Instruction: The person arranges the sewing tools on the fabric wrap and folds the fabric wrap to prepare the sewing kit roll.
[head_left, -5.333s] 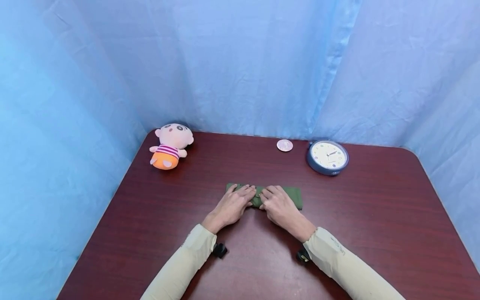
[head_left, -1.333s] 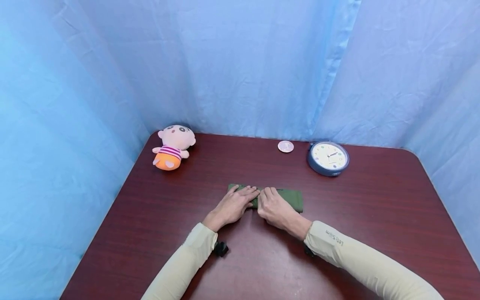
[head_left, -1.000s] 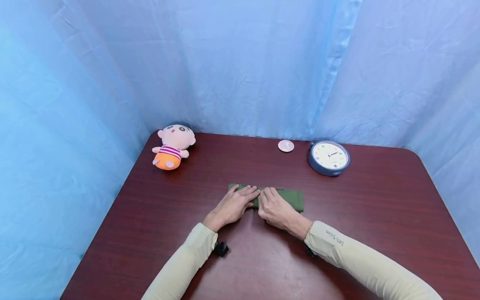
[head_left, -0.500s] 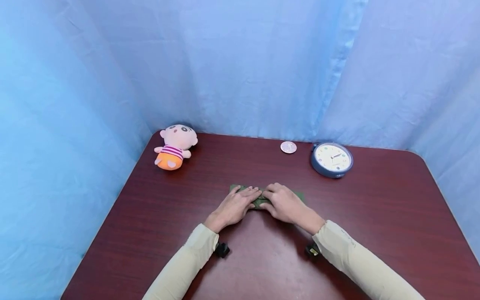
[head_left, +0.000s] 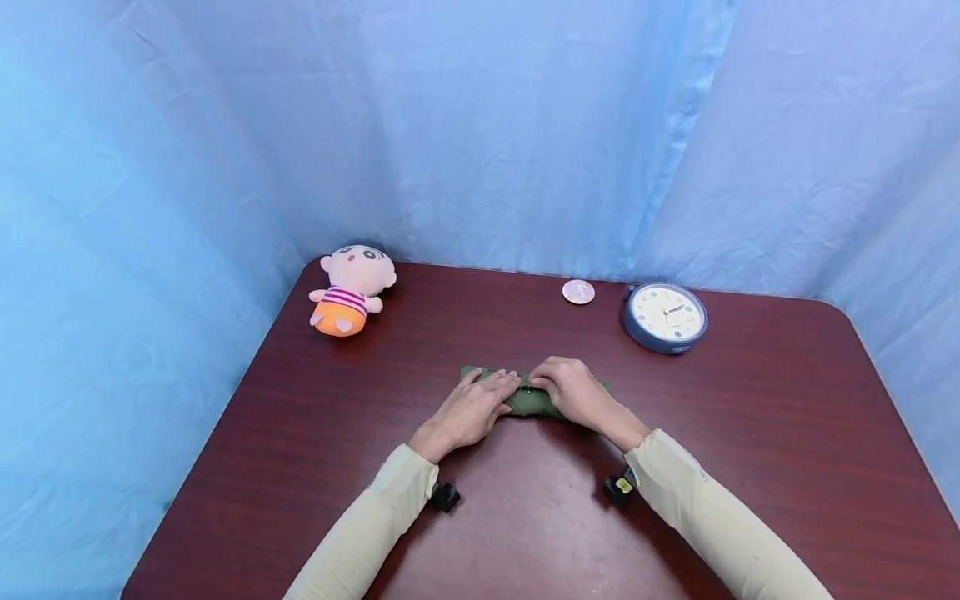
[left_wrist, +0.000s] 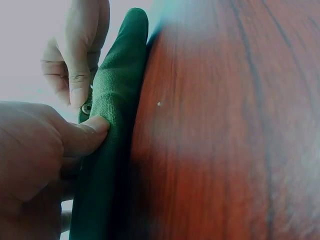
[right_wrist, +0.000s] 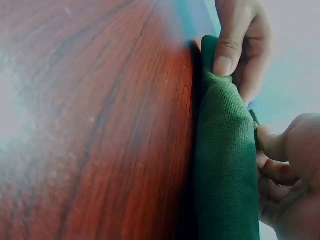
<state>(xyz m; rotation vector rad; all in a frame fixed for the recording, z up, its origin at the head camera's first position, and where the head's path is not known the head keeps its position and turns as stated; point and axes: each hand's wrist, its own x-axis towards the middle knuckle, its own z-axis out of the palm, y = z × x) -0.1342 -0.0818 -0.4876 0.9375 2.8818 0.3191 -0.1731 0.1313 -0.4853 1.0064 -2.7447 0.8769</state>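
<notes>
A folded green cloth bundle [head_left: 534, 404] lies lengthwise on the table in front of me, plump along its near side. My left hand [head_left: 467, 412] holds its left part, fingers over the top and thumb [left_wrist: 95, 127] pressed on the near side. With thumb and fingertips my right hand [head_left: 573, 393] pinches the bundle's upper edge just right of the left fingers. At that pinch, a small round metal snap [left_wrist: 86, 108] shows in the left wrist view. The right hand covers much of the bundle's right part in the head view.
A plush doll [head_left: 350, 290] in orange shorts lies at the table's back left. Toward the back right are a round pinkish disc [head_left: 578, 292] and a blue-rimmed clock [head_left: 665, 317]. Blue curtains [head_left: 480, 142] hang behind the dark red table [head_left: 510, 533].
My right hand has shifted right and a little away from me, its fist loosening into a fingertip pinch. More of the bundle's near side shows now. The left hand has stayed nearly still.
</notes>
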